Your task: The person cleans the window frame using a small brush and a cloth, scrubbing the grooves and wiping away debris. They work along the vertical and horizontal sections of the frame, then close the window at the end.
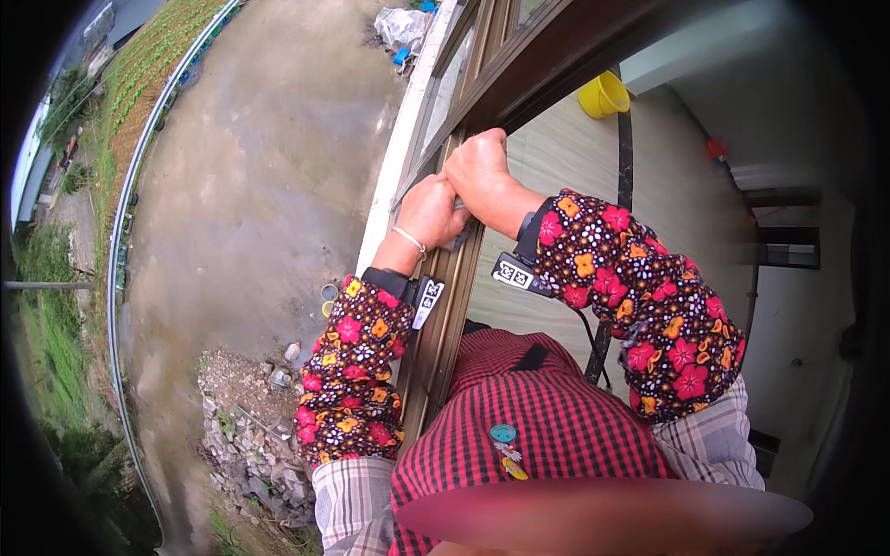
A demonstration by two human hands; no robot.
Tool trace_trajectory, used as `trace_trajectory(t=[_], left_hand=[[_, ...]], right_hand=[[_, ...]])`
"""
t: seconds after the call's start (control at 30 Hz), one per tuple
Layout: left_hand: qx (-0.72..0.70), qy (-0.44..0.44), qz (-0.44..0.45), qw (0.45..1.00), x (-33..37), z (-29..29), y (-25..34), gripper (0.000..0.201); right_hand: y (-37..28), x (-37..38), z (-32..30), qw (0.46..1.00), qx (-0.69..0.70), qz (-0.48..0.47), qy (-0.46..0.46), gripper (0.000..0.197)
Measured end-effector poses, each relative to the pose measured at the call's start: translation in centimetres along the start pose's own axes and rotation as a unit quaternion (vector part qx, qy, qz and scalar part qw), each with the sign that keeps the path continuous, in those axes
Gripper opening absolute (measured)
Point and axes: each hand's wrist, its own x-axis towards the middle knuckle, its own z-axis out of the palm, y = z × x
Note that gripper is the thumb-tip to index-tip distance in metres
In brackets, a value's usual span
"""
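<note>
My left hand (429,213), with a white band at the wrist, is closed low over the brown window track (443,324). A small greyish bit shows under its fingers, too little of it to name. My right hand (486,178) is curled into a fist just beyond and to the right, touching the left hand. It lies against the lower corner of the brown window sash (547,69). What the fingers of either hand hold is hidden. Both forearms wear flowered sleeve covers (640,296), with a small black-and-white device at each wrist.
Outside on the left, far below, lie a muddy concrete yard (269,157), a rubble heap (255,426) and a curved railing (119,241). On the right is a room with a pale tiled floor (556,167) and a yellow bucket (603,95). My red checked apron (528,408) is close to the track.
</note>
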Motion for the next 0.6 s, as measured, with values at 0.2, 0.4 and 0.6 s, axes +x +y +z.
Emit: trace_trajectory(t=[0.2,0.4,0.6], left_hand=[[-0.093,-0.077,-0.007,0.993,-5.1,-3.0,1.9,0.027],[-0.070,-0.007,-0.011,0.997,-0.1,-2.8,1.7,0.030],[-0.006,-0.073,0.006,0.997,-3.1,-3.7,3.5,0.031]], right_hand=[[-3.2,-6.4,-2.9,0.995,-0.034,-0.087,-0.046,0.005],[-0.2,-2.2,-1.2,0.998,-0.049,-0.002,0.026,0.002],[-1.6,-6.3,-0.3,0.997,0.017,-0.056,0.049,0.006]])
